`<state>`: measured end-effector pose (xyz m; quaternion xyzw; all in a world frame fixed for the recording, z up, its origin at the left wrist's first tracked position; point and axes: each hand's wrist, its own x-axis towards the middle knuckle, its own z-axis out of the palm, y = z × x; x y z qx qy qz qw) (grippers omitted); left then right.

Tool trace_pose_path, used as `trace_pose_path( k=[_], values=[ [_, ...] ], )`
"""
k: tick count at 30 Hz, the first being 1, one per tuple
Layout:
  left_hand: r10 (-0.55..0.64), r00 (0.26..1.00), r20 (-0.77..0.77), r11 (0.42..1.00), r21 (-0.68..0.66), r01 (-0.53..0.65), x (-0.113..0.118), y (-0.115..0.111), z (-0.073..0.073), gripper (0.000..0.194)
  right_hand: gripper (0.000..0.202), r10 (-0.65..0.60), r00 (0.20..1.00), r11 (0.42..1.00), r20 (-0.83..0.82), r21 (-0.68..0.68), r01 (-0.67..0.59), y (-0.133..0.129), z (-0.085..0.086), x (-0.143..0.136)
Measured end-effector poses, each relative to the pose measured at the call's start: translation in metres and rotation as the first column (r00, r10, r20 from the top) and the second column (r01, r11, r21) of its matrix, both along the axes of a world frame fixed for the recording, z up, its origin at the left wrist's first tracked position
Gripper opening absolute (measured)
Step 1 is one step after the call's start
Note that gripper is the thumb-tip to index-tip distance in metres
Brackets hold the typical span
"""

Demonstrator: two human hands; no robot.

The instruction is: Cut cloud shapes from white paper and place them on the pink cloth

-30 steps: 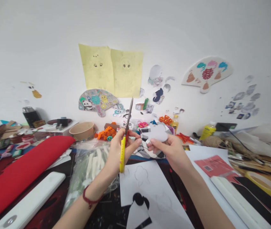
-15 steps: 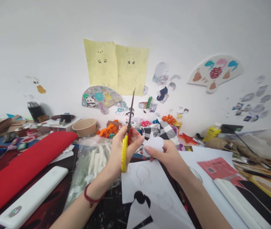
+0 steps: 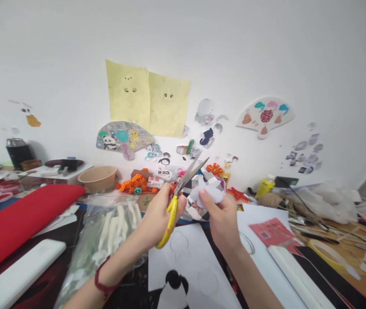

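Yellow-handled scissors [image 3: 172, 214] sit in my left hand [image 3: 162, 210], fingers wrapped round the handles, the blades parted and pointing up and to the right. My right hand [image 3: 223, 214] pinches a white paper cutout [image 3: 210, 193] with pointed parts between thumb and fingers. The cutout is just right of the blades and apart from them. Below both hands lies a white sheet [image 3: 196, 253] with pencil outlines drawn on it. A black-and-white piece [image 3: 173, 279] rests on that sheet.
To the left are a clear plastic bag [image 3: 89, 240] of pale pieces, a red roll [image 3: 31, 214] and a white device [image 3: 22, 274]. A tan bowl [image 3: 97, 178] stands at the back. On the right lie a red packet [image 3: 269, 234] and yellow tape [image 3: 323, 257].
The scissor blades have opened and tilted to the right. The paper cutout has been turned in my right hand. The whole view has shifted, with most things now lower and further left.
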<state>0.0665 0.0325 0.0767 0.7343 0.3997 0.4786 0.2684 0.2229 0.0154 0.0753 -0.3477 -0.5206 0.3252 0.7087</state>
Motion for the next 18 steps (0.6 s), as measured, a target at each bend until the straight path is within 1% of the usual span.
trace_pose_path(
  k=[4,7,13,15,18],
  values=[
    [0.015,1.000,-0.022,1.000,0.000,-0.015,0.005,-0.006,-0.004,0.023,0.024,-0.018,1.000,0.999,0.002,0.035,0.018,-0.003,0.000,-0.003],
    [-0.002,1.000,-0.024,1.000,-0.020,0.001,0.007,-0.009,-0.005,0.024,0.023,-0.023,1.000,0.999,-0.009,0.039,0.023,-0.004,-0.001,-0.004],
    [-0.018,0.999,-0.034,1.000,0.009,0.018,0.010,-0.016,-0.005,0.022,0.030,-0.122,0.992,0.991,0.044,0.062,0.120,-0.005,-0.003,-0.004],
    [-0.016,0.999,-0.032,1.000,0.000,0.016,0.011,-0.017,-0.005,0.023,0.032,-0.135,0.990,0.989,0.034,0.072,0.132,-0.006,-0.004,-0.004],
    [-0.031,0.999,-0.019,0.999,-0.017,0.031,0.011,-0.018,-0.005,0.025,0.030,-0.140,0.990,0.988,0.004,0.061,0.140,-0.005,-0.007,-0.005]
  ],
)
